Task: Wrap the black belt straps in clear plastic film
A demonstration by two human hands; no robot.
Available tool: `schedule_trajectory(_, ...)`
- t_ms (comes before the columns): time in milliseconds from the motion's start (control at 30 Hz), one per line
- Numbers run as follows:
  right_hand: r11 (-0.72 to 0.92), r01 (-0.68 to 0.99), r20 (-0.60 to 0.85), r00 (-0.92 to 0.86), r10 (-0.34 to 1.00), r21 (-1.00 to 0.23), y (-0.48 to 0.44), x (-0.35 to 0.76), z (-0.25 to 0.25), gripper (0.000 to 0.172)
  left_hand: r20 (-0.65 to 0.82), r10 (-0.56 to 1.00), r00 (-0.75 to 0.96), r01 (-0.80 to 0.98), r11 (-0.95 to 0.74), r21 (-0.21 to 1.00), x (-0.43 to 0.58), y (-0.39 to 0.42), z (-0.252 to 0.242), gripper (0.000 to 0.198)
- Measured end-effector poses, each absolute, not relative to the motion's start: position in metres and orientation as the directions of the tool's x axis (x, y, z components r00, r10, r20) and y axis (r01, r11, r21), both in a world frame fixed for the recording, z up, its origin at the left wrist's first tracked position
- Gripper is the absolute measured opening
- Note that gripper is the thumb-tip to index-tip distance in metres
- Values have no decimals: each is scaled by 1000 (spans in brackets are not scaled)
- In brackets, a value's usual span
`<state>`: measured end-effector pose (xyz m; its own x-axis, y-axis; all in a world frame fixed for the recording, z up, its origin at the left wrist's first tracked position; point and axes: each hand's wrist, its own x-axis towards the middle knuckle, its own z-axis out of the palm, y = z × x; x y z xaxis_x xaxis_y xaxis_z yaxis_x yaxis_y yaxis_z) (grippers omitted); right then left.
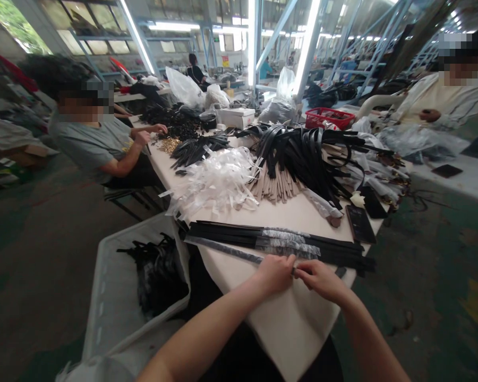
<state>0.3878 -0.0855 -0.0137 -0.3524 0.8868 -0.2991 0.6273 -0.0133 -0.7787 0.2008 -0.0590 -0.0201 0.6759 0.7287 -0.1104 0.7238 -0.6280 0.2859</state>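
My left hand (pixel 276 271) is closed around a long dark strap (pixel 227 249), part of which looks wrapped in clear film. Close beside it, my right hand (pixel 317 277) pinches the same strap with thumb and fingers. The strap runs out to the left of my hands, and a short dark end shows at the right; its middle is hidden under my fingers. Just beyond lies a row of black straps (pixel 227 232), side by side, with crinkled clear plastic wrap (pixel 290 241) around their middle.
White plastic strips (pixel 219 178) and a heap of black straps (pixel 302 154) cover the table (pixel 290 323) farther back. A phone (pixel 360 224) lies near the right edge. At the left stands a white bin (pixel 99 297) with black strips. A co-worker (pixel 91 138) sits at the left, another (pixel 442 101) at the right.
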Motion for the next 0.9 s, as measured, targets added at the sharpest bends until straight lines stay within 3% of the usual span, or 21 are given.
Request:
schedule_trajectory(100,11,617,-281,-374,884,-787,-83,384,-13,33,-61,671,739,646,-679,350,206,-67,-15,30)
schedule_trajectory(167,7,653,-316,-377,871,-758,-83,394,-12,35,68,610,789,547,-749,375,185,-70,-10,42)
schedule_trajectory(233,5,717,-361,-357,862,-698,-85,411,-10,36,245,688,683,582,-716,386,137,-68,-6,45)
schedule_trajectory(267,10,748,-374,-344,861,-664,-85,421,-10,36,334,804,491,689,-594,417,106,-64,-6,39)
schedule_trajectory(300,20,775,-379,-331,864,-632,-85,430,-10,34,401,898,182,793,-375,480,72,-59,-7,32)
schedule_trajectory(333,31,797,-373,-316,872,-603,-84,437,-11,32,416,896,-154,820,-119,560,38,-52,-8,30)
schedule_trajectory(367,40,818,-361,-297,884,-574,-83,442,-13,28,350,849,-397,766,96,636,6,-45,-11,31)
schedule_trajectory(400,43,837,-349,-273,896,-546,-82,444,-15,25,214,834,-509,680,237,694,-21,-38,-13,33)
schedule_trajectory(500,28,885,-293,-184,938,-464,-79,435,-22,19,-104,872,-479,537,384,751,-70,-20,-22,43)
schedule_trajectory(567,52,905,-184,-142,973,-423,-79,412,-22,20,-149,899,-411,517,365,774,-77,-15,-25,49)
schedule_trajectory(700,165,865,126,-119,985,-475,-86,316,-5,32,-138,919,-370,494,320,809,-69,-20,-23,51)
schedule_trajectory(767,283,783,192,-211,958,-553,-90,245,8,41,-78,937,-340,517,255,817,-63,-30,-15,49)
schedule_trajectory(867,433,718,228,-370,901,-546,-85,142,24,72,52,971,-235,577,97,811,-53,-52,4,44)
schedule_trajectory(900,446,717,228,-386,894,-536,-81,116,28,70,84,978,-192,599,49,800,-51,-60,12,42)
